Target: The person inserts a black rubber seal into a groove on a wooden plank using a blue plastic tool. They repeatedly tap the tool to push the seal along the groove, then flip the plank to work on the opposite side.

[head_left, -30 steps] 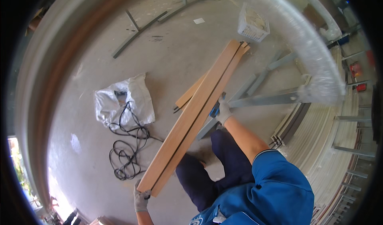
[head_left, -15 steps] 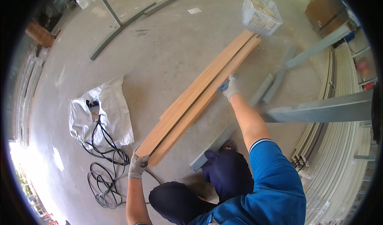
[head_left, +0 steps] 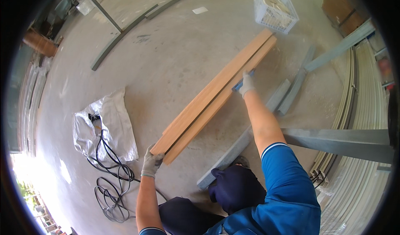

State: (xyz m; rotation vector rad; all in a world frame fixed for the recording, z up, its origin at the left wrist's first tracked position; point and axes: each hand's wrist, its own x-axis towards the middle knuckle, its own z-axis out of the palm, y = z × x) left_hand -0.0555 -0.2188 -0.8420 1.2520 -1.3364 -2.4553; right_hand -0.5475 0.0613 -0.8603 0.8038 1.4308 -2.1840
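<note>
A long board [head_left: 214, 94] runs diagonally across the middle of the frame, from left of centre at its lower end to the upper right of centre. It is light orange-brown, with a smooth, wood-like face and straight edges. A dark line runs along its length, parting a wider strip on the upper-left side from a narrower one on the lower-right; whether this is a groove or a gap between two pieces I cannot tell. A small step shows in its upper-left edge, near the lower end.

The left grip [head_left: 152, 163], in a pale glove, is clamped on the board's lower end. The right grip [head_left: 246, 86], gloved too, is closed round a blue tool [head_left: 237, 86] at the board's lower-right edge; the tool's exact kind is hidden by the hand.

In the upper right of the frame, just beyond the board's far end, a white plastic crate [head_left: 278, 22] with latticed walls stands on the floor [head_left: 175, 64], holding pale, flat pieces [head_left: 274, 4]. Left of centre lies a crinkled silvery sack [head_left: 118, 124] with a dark object [head_left: 95, 117] on or in it; which, I cannot tell. Black cable [head_left: 109, 195] lies in loops below, toward the lower left.
</note>
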